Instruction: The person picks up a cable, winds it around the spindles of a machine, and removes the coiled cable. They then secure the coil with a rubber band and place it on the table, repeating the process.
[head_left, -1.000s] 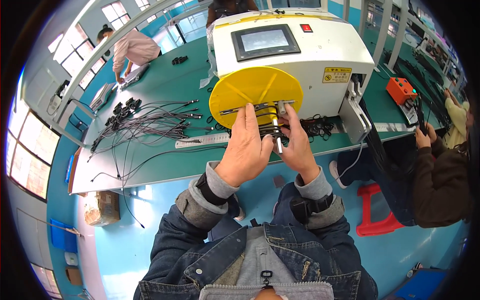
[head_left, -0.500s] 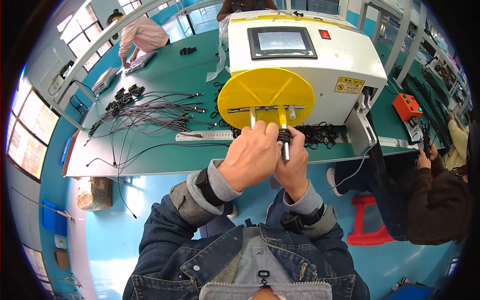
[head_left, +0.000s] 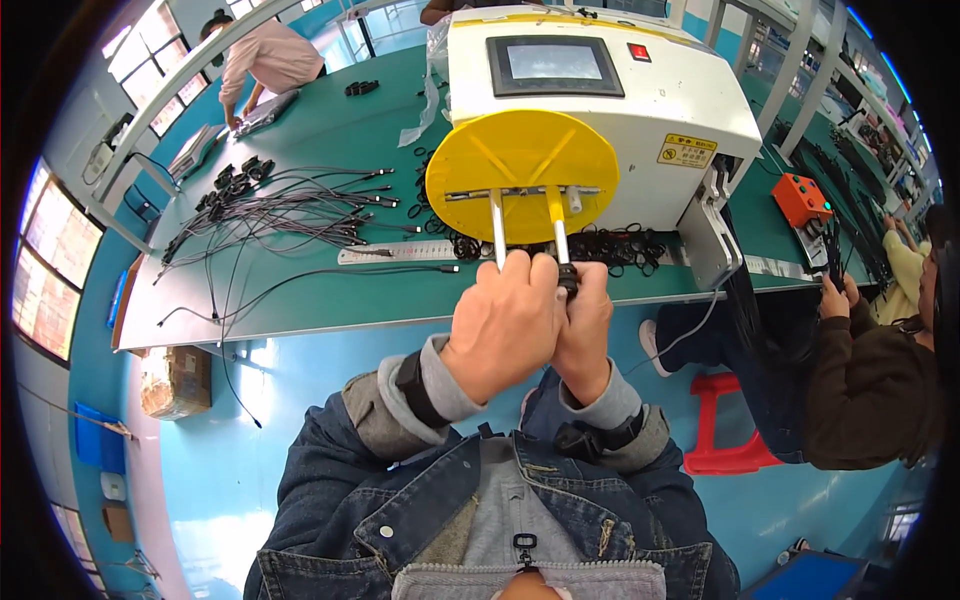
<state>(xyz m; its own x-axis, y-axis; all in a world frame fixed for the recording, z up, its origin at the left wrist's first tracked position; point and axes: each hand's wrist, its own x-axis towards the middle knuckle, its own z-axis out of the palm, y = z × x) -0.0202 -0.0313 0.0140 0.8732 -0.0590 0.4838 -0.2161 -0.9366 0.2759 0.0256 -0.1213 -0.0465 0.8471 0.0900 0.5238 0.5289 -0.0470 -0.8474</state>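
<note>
Left hand (head_left: 503, 318) and right hand (head_left: 584, 325) were close together in front of the machine, knuckles upward. The right hand was closed on a small black coil (head_left: 568, 276), with the thumb side turned toward the other hand, probably so that the turns could not spring apart. The left hand had its fingers bent beside the coil, but their tips were hidden, so I cannot tell if they gripped it too.

The coil was just at the lower end of the right rod (head_left: 557, 222); whether the rod passed inside it was not visible. The left rod (head_left: 498, 228) ran down to the left fingers. Both rods stood out from a round yellow disc (head_left: 525, 150), and I suppose this gap between them is what lets cable be wound around.

Behind the disc was a white machine (head_left: 650, 145), its screen (head_left: 555, 65) tilted upward, perhaps for easy reading. Under the rods, near the counter's front edge, lay a heap of black loops (head_left: 622, 250), within easy reach. A steel ruler (head_left: 395, 252) lay along the same edge of the green counter (head_left: 330, 130), perhaps for checking lengths. Farther left, loose black cables (head_left: 285, 215) were spread, most with plugs pointing toward the machine.
</note>
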